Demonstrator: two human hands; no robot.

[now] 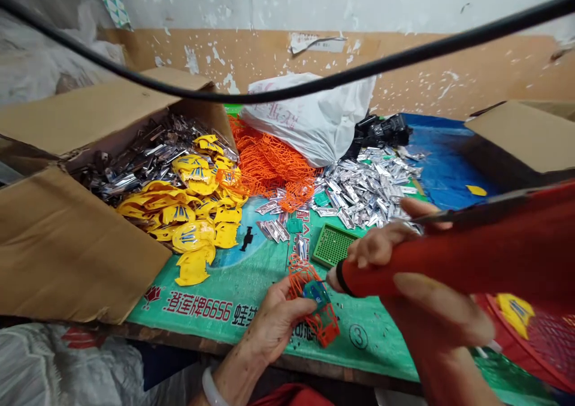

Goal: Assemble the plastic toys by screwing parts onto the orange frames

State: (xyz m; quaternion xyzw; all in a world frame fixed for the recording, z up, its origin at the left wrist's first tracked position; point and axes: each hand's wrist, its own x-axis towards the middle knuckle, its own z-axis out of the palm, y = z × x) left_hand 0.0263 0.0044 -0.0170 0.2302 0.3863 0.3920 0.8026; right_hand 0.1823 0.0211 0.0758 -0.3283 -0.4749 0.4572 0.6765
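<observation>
My left hand is closed on an orange plastic lattice part with a teal-green plastic piece set against it, near the table's front edge. The thumb presses on the teal piece. Fingers of my right hand wrap round a red electric screwdriver, held nearly level from the right. Its tip meets or almost meets the teal piece; contact is hard to make out. A small green perforated tray sits just beyond the tip.
Left, an open cardboard box spills yellow plastic shells and shiny metal-like parts. Behind lie orange lattices, a white bag and silver pieces. A black cable hangs across; a red basket stands right.
</observation>
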